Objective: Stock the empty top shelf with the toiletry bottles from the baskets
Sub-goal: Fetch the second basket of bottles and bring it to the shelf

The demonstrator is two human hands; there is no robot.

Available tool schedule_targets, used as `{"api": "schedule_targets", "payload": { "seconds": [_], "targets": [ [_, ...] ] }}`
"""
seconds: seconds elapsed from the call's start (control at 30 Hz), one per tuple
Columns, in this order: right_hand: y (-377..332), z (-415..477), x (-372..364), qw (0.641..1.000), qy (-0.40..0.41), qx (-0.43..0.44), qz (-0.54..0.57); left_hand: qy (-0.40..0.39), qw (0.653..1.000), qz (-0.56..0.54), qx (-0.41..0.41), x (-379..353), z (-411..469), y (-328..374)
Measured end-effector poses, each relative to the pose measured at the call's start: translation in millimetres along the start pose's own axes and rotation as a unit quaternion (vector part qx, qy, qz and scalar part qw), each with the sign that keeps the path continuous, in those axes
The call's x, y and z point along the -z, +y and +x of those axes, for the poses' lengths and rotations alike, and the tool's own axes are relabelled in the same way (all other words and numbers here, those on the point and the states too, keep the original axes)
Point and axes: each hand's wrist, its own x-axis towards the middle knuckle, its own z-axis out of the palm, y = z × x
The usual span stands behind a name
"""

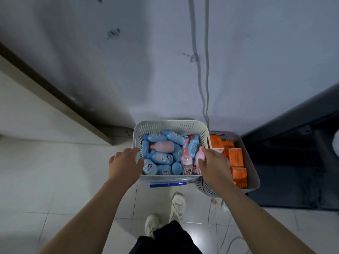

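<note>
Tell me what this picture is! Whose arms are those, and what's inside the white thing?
Those are a person's own arms. The camera sits on their head and looks down, so you see what they see, even their shoes on the tiled floor. The left hand and the right hand each grip one side of a white basket. It is full of blue bottles and pink bottles, lying all jumbled. Beside it, on the right, a second basket holds orange boxes.
</note>
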Motion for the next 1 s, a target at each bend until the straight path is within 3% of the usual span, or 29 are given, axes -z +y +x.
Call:
{"api": "schedule_targets", "payload": {
  "seconds": [0.23, 0.33, 0.43, 0.53, 0.63, 0.7, 0.77, 0.87, 1.0],
  "targets": [
    [42, 80, -38, 1.0, -0.001, -0.016, -0.004, -0.032, 0.996, -0.039, 0.071, -54, 86, -12],
    [61, 112, -48, 0.998, -0.012, -0.068, 0.003, -0.055, 0.99, -0.072, 0.106, -76, 119, -29],
    [72, 137, -53, 0.979, -0.065, -0.167, 0.097, -0.084, 0.978, -0.12, 0.151, -93, 146, -43],
    [83, 160, -67, 0.922, -0.103, -0.257, 0.27, -0.099, 0.935, -0.257, 0.225, -107, 165, -56],
    [94, 173, -84, 0.806, -0.12, -0.346, 0.465, -0.132, 0.846, -0.42, 0.3, -113, 174, -61],
    [102, 180, -97, 0.746, -0.147, -0.365, 0.538, -0.146, 0.799, -0.48, 0.333, -118, 176, -64],
    [105, 185, -104, 0.708, -0.175, -0.361, 0.581, -0.16, 0.785, -0.502, 0.325, -126, 177, -69],
    [108, 188, -104, 0.666, -0.189, -0.342, 0.636, -0.134, 0.797, -0.508, 0.297, -135, 181, -72],
    [110, 187, -106, 0.657, -0.178, -0.335, 0.652, -0.096, 0.799, -0.517, 0.293, -138, 182, -65]
  ]
}}
